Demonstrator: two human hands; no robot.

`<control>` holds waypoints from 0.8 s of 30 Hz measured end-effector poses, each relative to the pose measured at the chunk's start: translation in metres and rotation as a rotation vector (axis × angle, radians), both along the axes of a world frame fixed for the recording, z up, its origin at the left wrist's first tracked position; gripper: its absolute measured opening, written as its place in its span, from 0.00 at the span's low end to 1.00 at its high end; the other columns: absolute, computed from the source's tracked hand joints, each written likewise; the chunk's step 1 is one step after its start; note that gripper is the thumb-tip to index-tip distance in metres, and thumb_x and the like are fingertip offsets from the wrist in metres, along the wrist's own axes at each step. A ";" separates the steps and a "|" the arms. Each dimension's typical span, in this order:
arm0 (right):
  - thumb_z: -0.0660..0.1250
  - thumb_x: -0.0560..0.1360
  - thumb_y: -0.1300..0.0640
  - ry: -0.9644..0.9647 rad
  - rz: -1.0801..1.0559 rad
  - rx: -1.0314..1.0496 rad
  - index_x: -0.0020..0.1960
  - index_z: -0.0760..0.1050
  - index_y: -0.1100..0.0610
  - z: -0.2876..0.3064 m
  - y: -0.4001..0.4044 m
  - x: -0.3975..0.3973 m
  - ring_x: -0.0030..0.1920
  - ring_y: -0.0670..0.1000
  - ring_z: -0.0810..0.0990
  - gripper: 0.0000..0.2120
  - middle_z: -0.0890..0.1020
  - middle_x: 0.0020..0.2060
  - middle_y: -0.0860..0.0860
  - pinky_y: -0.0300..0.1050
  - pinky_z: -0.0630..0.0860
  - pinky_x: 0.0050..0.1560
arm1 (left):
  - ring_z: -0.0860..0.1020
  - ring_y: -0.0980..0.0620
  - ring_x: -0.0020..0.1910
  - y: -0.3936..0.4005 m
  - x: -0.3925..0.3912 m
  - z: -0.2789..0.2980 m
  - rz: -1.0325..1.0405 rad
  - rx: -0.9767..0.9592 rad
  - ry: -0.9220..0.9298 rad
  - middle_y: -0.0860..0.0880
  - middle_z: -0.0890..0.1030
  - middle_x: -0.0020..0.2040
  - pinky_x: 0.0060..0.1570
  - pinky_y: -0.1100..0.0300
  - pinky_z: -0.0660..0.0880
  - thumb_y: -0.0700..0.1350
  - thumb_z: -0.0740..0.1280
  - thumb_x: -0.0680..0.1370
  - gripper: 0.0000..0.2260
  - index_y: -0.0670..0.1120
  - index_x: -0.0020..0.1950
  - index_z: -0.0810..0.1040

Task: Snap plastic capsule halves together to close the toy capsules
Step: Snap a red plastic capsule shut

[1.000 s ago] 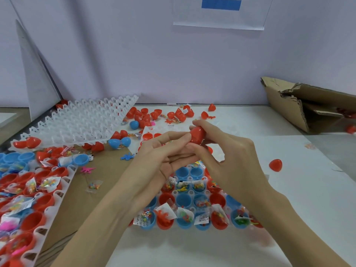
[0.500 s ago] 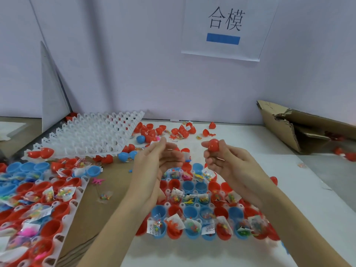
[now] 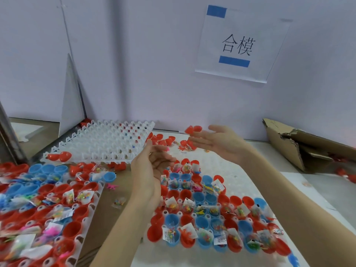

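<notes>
My right hand [image 3: 219, 143] is stretched out over the back of the table with its fingers straight. A closed red capsule [image 3: 193, 130] is at its fingertips, blurred, and no finger curls round it. My left hand [image 3: 152, 164] hovers lower, palm turned right, its fingers loosely curled and holding nothing. Below both hands lies a white tray [image 3: 240, 170] of open red and blue capsule halves [image 3: 200, 220], many with small bagged toys in them.
A second filled tray [image 3: 96, 191] lies at the left. An empty white tray [image 3: 100, 143] sits behind it, carrying a red capsule [image 3: 57, 156]. Loose red halves [image 3: 163, 139] are scattered by the wall. A torn cardboard box [image 3: 289, 145] stands at the right.
My hands have parted. The right hand carried the red capsule up and back, then straightened its fingers off it. The left hand drew aside, empty. The camera has tilted up.
</notes>
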State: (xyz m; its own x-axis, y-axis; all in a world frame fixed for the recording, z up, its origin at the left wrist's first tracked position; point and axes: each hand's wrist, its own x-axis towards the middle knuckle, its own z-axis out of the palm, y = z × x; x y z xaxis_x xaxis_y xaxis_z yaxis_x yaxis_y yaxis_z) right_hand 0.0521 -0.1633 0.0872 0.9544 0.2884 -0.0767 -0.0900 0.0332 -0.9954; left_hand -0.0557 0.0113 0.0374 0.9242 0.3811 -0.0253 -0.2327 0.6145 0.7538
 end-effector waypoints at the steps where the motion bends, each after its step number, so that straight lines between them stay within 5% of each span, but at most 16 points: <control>1: 0.63 0.82 0.65 -0.041 0.000 -0.073 0.81 0.50 0.63 -0.003 -0.003 0.001 0.48 0.55 0.88 0.32 0.80 0.60 0.61 0.41 0.83 0.43 | 0.82 0.48 0.32 0.001 0.000 0.000 0.004 -0.002 -0.001 0.45 0.80 0.32 0.35 0.60 0.82 0.49 0.61 0.86 0.22 0.44 0.37 0.84; 6: 0.64 0.82 0.66 -0.376 -0.112 -0.678 0.66 0.78 0.61 -0.034 -0.013 0.001 0.47 0.46 0.86 0.14 0.85 0.54 0.56 0.34 0.81 0.46 | 0.82 0.49 0.31 0.001 0.001 -0.001 -0.005 0.007 -0.008 0.45 0.80 0.31 0.34 0.61 0.82 0.50 0.61 0.86 0.23 0.45 0.35 0.85; 11: 0.67 0.81 0.60 -0.529 -0.036 -1.004 0.59 0.84 0.58 -0.057 -0.004 0.006 0.43 0.45 0.81 0.10 0.86 0.53 0.53 0.30 0.74 0.44 | 0.81 0.49 0.31 0.001 0.000 -0.001 -0.009 0.021 -0.015 0.45 0.80 0.31 0.33 0.61 0.81 0.49 0.61 0.86 0.21 0.43 0.38 0.83; 15: 0.70 0.80 0.58 -0.492 -0.062 -1.071 0.57 0.84 0.60 -0.064 0.007 0.017 0.43 0.48 0.80 0.09 0.85 0.53 0.56 0.40 0.80 0.51 | 0.81 0.50 0.30 0.004 0.000 0.000 -0.013 -0.008 -0.006 0.45 0.80 0.32 0.33 0.62 0.81 0.49 0.61 0.86 0.22 0.44 0.37 0.84; 20: 0.70 0.79 0.60 -0.516 -0.118 -1.063 0.57 0.84 0.60 -0.064 0.006 0.020 0.39 0.44 0.78 0.09 0.86 0.51 0.55 0.30 0.74 0.41 | 0.81 0.50 0.30 0.005 0.003 -0.003 -0.040 -0.003 -0.004 0.46 0.80 0.32 0.33 0.61 0.80 0.49 0.62 0.86 0.22 0.45 0.35 0.85; 24: 0.70 0.79 0.60 -0.569 -0.240 -0.974 0.55 0.85 0.59 -0.055 -0.002 0.014 0.36 0.42 0.77 0.08 0.84 0.45 0.50 0.25 0.68 0.34 | 0.84 0.52 0.36 0.004 0.006 -0.008 0.016 0.321 0.048 0.46 0.85 0.41 0.41 0.61 0.82 0.45 0.66 0.84 0.10 0.45 0.49 0.85</control>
